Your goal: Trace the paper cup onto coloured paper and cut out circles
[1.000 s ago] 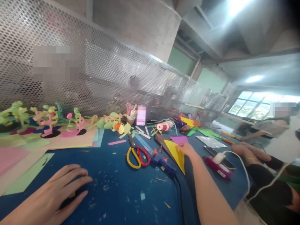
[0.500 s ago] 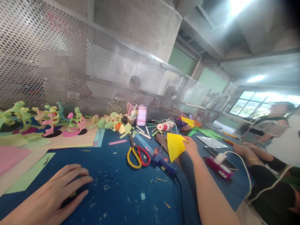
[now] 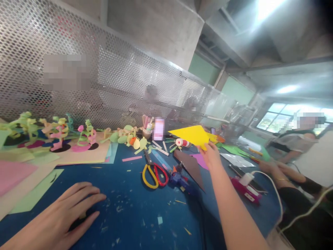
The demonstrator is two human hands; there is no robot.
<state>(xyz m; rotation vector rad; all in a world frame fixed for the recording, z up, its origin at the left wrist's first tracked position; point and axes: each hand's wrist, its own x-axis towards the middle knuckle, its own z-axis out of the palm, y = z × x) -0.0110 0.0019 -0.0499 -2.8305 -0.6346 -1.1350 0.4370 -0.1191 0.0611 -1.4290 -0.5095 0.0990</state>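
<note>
My right hand (image 3: 210,155) pinches a yellow sheet of craft paper (image 3: 191,135) by its near edge and holds it up over the right part of the table. Under and beside it lie a dark brown sheet (image 3: 189,166) and a purple piece (image 3: 199,160). On the left, my left hand (image 3: 80,205) rests on the blue tabletop with its fingers loosely spread, holding nothing that I can see. Between the hands lie scissors (image 3: 154,175) with one yellow and one red handle, and a blue glue gun (image 3: 180,181) with its cord running toward me.
Paper figures (image 3: 59,135) stand on coloured sheets at the left. A lit phone (image 3: 159,128) leans upright at the back, near a perforated metal screen (image 3: 125,69). A magenta power strip (image 3: 246,191) with a white plug lies at the right, close to a seated person (image 3: 291,146).
My right hand has raised the yellow paper and turned it, so its point now faces left. More of the brown sheet and the purple piece shows. The left hand stays put.
</note>
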